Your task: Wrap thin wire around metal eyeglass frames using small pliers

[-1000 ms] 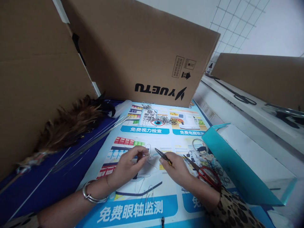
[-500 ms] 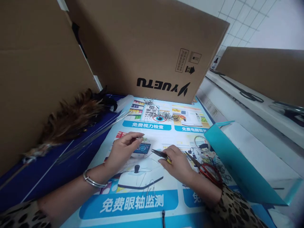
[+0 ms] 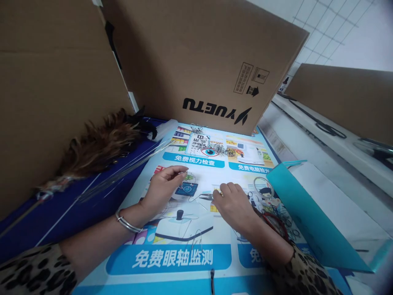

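Observation:
Between thumb and forefinger, my left hand [image 3: 162,186] pinches a thin bent piece of wire [image 3: 195,178] that curves out to the right. My right hand [image 3: 235,207] is closed round needle-nose pliers [image 3: 206,197], whose dark jaws point left at the wire. Whether the jaws grip it, I cannot tell. Just right of that hand lie red-handled scissors [image 3: 275,224], partly hidden by my forearm. A coil of wire [image 3: 263,187] rests beyond them, near several loose wire rings. Closer to me lies another bent wire piece [image 3: 197,241].
Tangled wire pieces [image 3: 215,148] lie at the back of the printed poster [image 3: 172,278]. Behind stands a big cardboard box [image 3: 196,53]. A feather duster [image 3: 95,143] and long straight wires [image 3: 129,168] are at left. A teal open box [image 3: 313,217] stands at right.
My right hand has rolled over, bringing the pliers' jaws more level beside the wire. It now covers the scissors' blades. My left hand keeps its pinch. The view has shifted slightly.

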Available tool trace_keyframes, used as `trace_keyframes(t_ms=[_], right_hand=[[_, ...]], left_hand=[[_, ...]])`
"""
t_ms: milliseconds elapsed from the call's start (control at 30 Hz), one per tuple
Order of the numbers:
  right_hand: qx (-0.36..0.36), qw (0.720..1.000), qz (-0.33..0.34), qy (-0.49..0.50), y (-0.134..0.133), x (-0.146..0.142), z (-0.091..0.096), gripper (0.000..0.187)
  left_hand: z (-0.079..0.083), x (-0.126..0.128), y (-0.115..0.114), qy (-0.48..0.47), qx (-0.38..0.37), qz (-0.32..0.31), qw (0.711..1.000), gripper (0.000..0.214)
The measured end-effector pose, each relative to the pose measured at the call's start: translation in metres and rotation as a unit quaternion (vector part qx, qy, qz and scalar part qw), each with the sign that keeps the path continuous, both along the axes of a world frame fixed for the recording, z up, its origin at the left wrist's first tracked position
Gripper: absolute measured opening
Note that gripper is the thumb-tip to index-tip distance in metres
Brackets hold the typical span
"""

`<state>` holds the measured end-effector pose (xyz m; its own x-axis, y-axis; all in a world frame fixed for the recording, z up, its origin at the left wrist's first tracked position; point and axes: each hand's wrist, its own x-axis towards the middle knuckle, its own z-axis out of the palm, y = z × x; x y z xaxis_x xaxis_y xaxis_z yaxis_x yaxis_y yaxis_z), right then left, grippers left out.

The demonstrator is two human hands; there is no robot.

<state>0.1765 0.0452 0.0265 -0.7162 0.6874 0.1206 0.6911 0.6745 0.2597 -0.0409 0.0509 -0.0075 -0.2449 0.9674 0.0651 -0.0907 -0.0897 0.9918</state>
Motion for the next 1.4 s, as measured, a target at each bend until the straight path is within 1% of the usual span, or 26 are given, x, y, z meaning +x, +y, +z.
trace_keyframes(t_ms=[167,333,500,700,867,967,1133,1267,1400], right_hand=[[0.013,1.000,0.017,-0.017,0.002,-0.005,-0.001,0.011],[-0.004,1.000,0.017,-0.026,0.001,-0.009,0.001,0.009],[-0.011,1.000,0.002,-0.010,0.002,-0.004,-0.007,0.006],[-0.015,0.997,-0.041,0.062,0.006,0.008,-0.021,0.015],[-0.018,0.987,-0.057,0.152,0.008,0.013,-0.022,0.017],[-0.023,0.975,-0.048,0.217,0.009,0.015,-0.023,0.018],[-0.049,0.946,-0.038,0.319,0.015,0.017,-0.033,0.021],[-0.098,0.935,-0.058,0.337,0.018,0.016,-0.037,0.019],[-0.130,0.926,-0.071,0.348,0.018,0.015,-0.034,0.020]], left_hand=[[-0.002,0.000,0.001,0.005,0.000,-0.005,1.000,0.026],[-0.003,0.000,0.001,0.007,-0.001,-0.009,1.000,0.026],[-0.003,-0.001,0.001,0.011,-0.005,-0.018,1.000,0.026],[-0.004,-0.001,0.002,0.012,-0.012,-0.040,0.999,0.026],[-0.001,0.001,-0.001,0.013,-0.007,-0.043,0.999,0.027],[0.002,0.002,-0.003,0.015,-0.006,-0.051,0.999,0.027],[0.004,0.003,-0.004,0.005,-0.005,-0.072,0.997,0.027],[0.003,0.004,-0.004,-0.005,-0.013,-0.076,0.997,0.030],[0.004,0.005,-0.005,-0.005,-0.018,-0.091,0.996,0.031]])
